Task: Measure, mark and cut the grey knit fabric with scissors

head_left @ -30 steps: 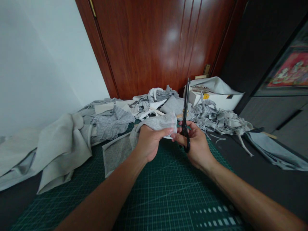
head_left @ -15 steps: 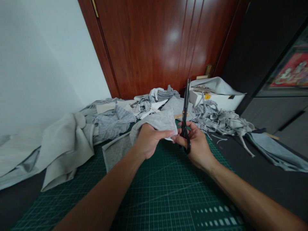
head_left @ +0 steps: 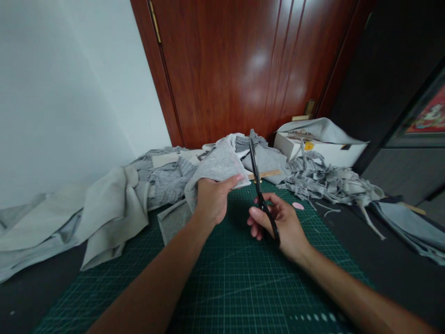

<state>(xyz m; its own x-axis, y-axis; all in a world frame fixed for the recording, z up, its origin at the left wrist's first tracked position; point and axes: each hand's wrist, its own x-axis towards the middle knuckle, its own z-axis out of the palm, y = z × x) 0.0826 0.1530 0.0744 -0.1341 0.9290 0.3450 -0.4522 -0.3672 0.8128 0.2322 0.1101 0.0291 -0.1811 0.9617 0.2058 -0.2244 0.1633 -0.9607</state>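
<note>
My left hand (head_left: 213,199) is closed on a piece of light grey fabric (head_left: 222,162), thumb on top near its right edge. A faint pinkish line runs along that edge. The rest of the fabric hangs down to the left over the hand. In my right hand (head_left: 274,220) is a pair of black scissors (head_left: 256,167), its blades pointing up and away, apart from the fabric's edge. The blades look closed together. Beneath both hands lies a green cutting mat (head_left: 236,264) with a printed grid.
Heaped cloth (head_left: 111,208) lies along the left and back. A wooden ruler (head_left: 266,174) rests behind the scissors. At the right are a white box (head_left: 323,148), a tangle of grey fabric strips (head_left: 330,183) and folded grey cloth (head_left: 410,227). A pink oval piece (head_left: 298,205) lies on the mat.
My right hand has drawn back from the fabric's edge, and the scissors now tilt to the left. My left hand still holds the fabric. The pink oval piece has come into sight.
</note>
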